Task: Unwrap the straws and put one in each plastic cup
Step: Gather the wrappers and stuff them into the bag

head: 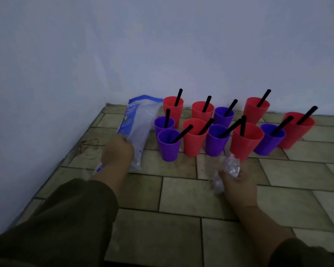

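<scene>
Dim rm, tiled floor (181,193), pale wall (162,45); left hand (117,149) fingers gripped bag (138,122), right hand (239,185) clutched crumpled wrappers (229,166).

— What's the floor (181,195) like?
— Beige rectangular tiles (289,207), stained near the left edge.
— And the walls (181,45)?
— Plain, pale bluish, meeting in a corner (106,101) left of centre. Dim light.

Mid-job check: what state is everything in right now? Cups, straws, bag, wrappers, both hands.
Red cups: six, upright, one straw each.
Purple cups: five, upright, one straw each.
Straws: black, unwrapped, leaning in the cups.
Bag: gripped by the left hand; open or sealed, cannot tell.
Wrappers: crumpled, bunched in the right hand.
Left hand: grips the bag.
Right hand: holds the wrappers.
</scene>
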